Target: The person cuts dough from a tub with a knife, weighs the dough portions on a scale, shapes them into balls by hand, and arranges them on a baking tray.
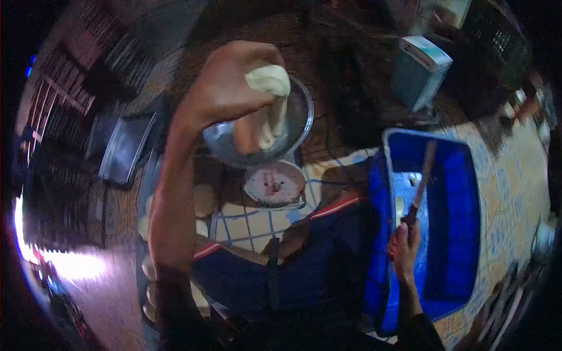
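Holding a pale piece (268, 79) above the bowl (308, 117), the left hand (219, 85) likely needs steadiness; the right hand (405, 243) grips a knife (425, 175) near the blue tub's (453, 228) left edge.

The room is dim, its upper part sunk in brown and black shadow where walls cannot be told apart. On the right, the floor (506, 175) is pale yellow with blue patterned patches; nearer the middle, light tiles (249, 234) are crossed by blue lines. A strong white-violet glare (76, 264) spreads at the lower left, beside a narrow bright strip (19, 225) along the edge. Dark slatted shapes (126, 61) fill the upper left, blurred, above a grey, sheet-like panel (127, 147). At the upper right stands a grey-green box (422, 70) with a paler top
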